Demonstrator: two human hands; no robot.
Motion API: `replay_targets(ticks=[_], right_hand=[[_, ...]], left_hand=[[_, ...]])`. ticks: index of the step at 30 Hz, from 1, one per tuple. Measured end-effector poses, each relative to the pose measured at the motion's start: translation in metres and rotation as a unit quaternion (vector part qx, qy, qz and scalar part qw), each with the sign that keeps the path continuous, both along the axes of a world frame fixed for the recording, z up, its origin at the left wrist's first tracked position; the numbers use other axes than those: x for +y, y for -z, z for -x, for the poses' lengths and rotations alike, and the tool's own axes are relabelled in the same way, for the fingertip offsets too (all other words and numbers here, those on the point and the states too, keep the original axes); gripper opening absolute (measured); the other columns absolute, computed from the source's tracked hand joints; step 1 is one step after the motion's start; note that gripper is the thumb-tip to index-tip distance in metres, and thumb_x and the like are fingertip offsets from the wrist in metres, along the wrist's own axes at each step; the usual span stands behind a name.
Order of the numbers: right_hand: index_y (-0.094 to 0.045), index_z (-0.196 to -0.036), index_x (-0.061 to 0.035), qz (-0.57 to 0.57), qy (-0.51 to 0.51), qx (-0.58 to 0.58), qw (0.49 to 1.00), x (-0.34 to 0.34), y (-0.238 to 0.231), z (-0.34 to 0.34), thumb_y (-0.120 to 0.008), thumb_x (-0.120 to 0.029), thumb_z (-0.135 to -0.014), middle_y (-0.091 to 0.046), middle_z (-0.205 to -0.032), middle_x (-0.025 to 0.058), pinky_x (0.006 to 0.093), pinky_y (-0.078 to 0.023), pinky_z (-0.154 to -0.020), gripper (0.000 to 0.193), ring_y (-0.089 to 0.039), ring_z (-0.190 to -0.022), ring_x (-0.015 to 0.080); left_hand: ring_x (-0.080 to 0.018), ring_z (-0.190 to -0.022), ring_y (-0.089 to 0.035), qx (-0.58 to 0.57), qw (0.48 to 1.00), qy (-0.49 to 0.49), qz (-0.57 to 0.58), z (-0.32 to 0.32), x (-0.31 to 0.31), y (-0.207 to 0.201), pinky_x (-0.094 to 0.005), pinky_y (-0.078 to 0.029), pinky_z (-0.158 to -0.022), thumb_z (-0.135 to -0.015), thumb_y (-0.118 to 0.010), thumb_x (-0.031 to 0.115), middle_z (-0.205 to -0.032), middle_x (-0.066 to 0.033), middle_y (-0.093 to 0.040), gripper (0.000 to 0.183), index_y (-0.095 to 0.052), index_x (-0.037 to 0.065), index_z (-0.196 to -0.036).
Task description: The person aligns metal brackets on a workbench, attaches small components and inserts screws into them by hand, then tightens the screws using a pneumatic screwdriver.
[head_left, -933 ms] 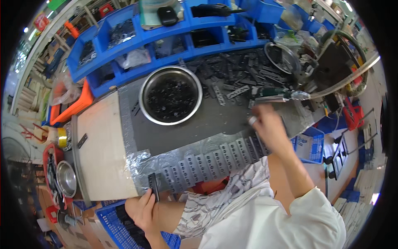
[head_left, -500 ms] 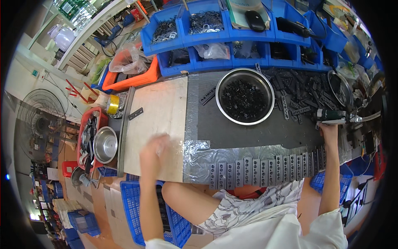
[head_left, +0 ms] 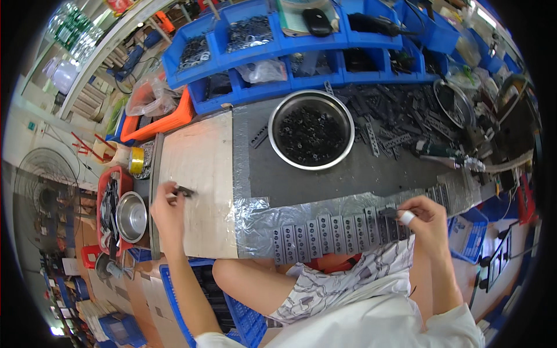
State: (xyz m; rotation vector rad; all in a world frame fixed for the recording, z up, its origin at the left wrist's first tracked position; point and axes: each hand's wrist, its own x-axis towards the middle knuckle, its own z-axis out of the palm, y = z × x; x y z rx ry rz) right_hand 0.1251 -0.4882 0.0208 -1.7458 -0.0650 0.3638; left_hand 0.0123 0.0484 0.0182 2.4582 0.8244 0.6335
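My left hand [head_left: 167,206] is above the pale wooden board [head_left: 212,168], its fingers closed on a short dark metal plate [head_left: 185,191]. On the right, my right hand [head_left: 428,219] pinches a dark piece [head_left: 388,213] over the row of perforated black metal strips [head_left: 313,238] at the table's front edge. One of its fingers wears a white band [head_left: 407,217]. Small black nuts or washers [head_left: 312,134] fill a steel bowl [head_left: 311,167] behind the row. A green-bodied power tool [head_left: 438,152] lies at the right, touched by neither hand.
Loose perforated strips [head_left: 400,116] lie heaped at the back right. Blue parts bins [head_left: 255,53] line the far side. An orange crate [head_left: 184,113], a red basket [head_left: 104,182] and a small steel bowl [head_left: 131,217] stand at the left. A blue crate [head_left: 255,316] sits below the table.
My right hand has left the power tool and come down to the row of strips. My left hand has moved left and taken hold of the metal plate from the board. The view has shifted.
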Motion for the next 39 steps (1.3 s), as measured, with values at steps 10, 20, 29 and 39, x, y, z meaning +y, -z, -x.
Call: replay_targets(ticks=[10,20,29,39], right_hand=[[-0.067,-0.108,0.0000,-0.109,-0.223,-0.090,0.965,0.103,-0.020,0.064,-0.076,-0.001,-0.095,-0.071,-0.119,0.0094,0.0285,-0.057,-0.074,0.015,-0.069,-0.099,0.0154],[-0.060,-0.124,0.0002,-0.008,-0.308,-0.168,0.937,0.086,-0.001,0.051,-0.074,-0.008,-0.095,-0.068,-0.111,0.0160,0.0416,-0.058,-0.091,0.033,-0.072,-0.104,0.0327],[-0.065,-0.111,0.0016,0.364,-0.086,-0.370,0.850,0.075,0.027,-0.120,-0.074,-0.010,-0.090,-0.067,-0.106,0.0202,0.0492,-0.059,-0.084,0.025,-0.071,-0.098,0.0397],[-0.066,-0.106,0.0054,0.457,-0.081,-0.352,0.813,0.077,0.045,-0.147,-0.079,-0.008,-0.083,-0.068,-0.102,0.0226,0.0468,-0.060,-0.080,0.030,-0.072,-0.096,0.0403]], left_hand=[[-0.0164,-0.079,-0.075,-0.181,0.865,0.100,0.457,0.069,-0.266,-0.017,-0.0238,-0.061,-0.072,-0.081,-0.087,-0.009,-0.095,-0.0115,-0.074,0.032,-0.075,-0.006,-0.110],[-0.0271,-0.086,-0.076,-0.177,0.931,0.186,0.260,0.086,-0.244,0.007,-0.0354,-0.062,-0.077,-0.085,-0.079,-0.010,-0.101,-0.0169,-0.075,0.026,-0.072,-0.005,-0.110],[-0.0348,-0.112,-0.072,-0.021,0.954,0.268,-0.136,0.120,-0.160,0.051,-0.0450,-0.050,-0.092,-0.069,-0.085,-0.005,-0.120,-0.0150,-0.078,0.033,-0.073,0.001,-0.098],[-0.0341,-0.103,-0.076,0.008,0.958,0.282,-0.050,0.043,-0.136,0.016,-0.0421,-0.060,-0.085,-0.086,-0.081,0.003,-0.115,-0.0152,-0.077,0.015,-0.073,0.002,-0.100]])
